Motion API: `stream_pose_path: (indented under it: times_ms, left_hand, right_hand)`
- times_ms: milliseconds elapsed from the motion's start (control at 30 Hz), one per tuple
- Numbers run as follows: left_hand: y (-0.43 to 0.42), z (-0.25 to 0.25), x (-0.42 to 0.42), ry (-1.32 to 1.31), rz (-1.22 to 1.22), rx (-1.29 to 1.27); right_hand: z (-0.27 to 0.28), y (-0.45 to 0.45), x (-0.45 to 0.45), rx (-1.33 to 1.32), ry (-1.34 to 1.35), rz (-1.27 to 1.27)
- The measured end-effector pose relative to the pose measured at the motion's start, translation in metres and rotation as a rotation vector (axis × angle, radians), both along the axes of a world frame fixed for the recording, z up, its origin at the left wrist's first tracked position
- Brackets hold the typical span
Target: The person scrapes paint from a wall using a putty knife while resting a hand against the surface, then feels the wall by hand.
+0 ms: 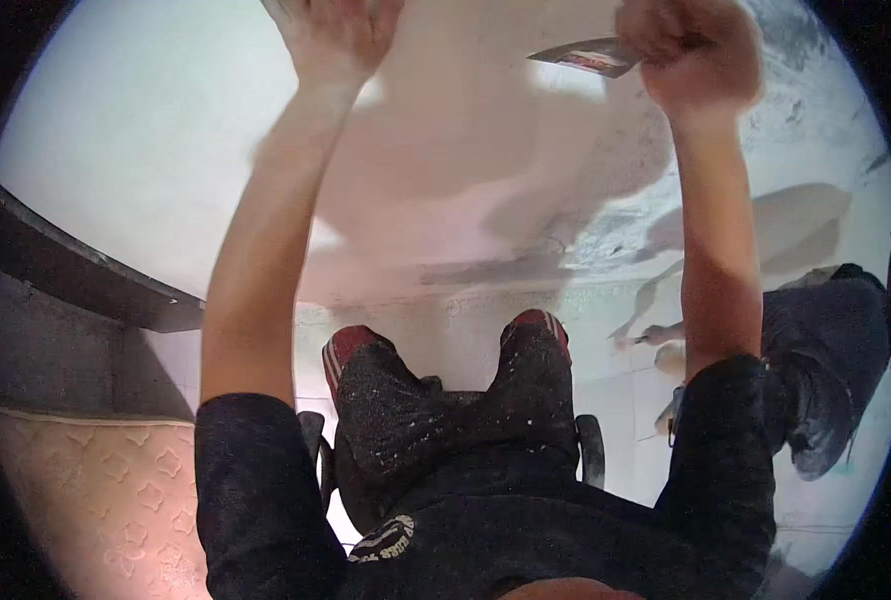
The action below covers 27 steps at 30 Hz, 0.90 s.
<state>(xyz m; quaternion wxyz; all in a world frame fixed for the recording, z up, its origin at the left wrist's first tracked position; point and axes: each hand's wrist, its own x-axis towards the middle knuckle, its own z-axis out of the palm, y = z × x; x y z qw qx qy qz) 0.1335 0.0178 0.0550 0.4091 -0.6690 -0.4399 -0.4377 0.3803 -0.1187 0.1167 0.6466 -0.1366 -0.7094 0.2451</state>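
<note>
The right hand [690, 60] is up at the patchy wall [525, 130], its grip curled around a blade [587, 58] that points across toward the left hand [337, 35]; whether the metal touches the wall I can't tell. The left hand is up there too, well apart from the blade and partly cut off, so I can't make out its grip. Another person [830, 340] is over to the right, a mattress [105, 490] to the left.

Pale wall [165, 150], brightly lit toward the left, mottled grey toward its right edge, soft shadows [415, 160] across its middle. Along its foot, light floor [613, 400]. On the left, dark ledge [75, 255] above pinkish, pattern-embossed padding [95, 500].
</note>
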Motion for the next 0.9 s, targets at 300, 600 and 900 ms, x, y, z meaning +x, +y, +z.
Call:
stream_pose_path:
  times_ms: [300,600,900]
  left_hand:
    - [0.002,-0.015,0.005,-0.09,-0.006,0.025]
    - [0.007,-0.016,0.0,-0.109,-0.17,0.134]
    - [0.016,-0.02,0.003,-0.103,-0.173,0.139]
  right_hand:
    - [-0.011,0.031,0.036,0.001,-0.116,0.229]
    - [-0.012,0.024,0.035,-0.04,-0.103,0.118]
    - [-0.01,0.031,0.066,-0.098,0.042,0.358]
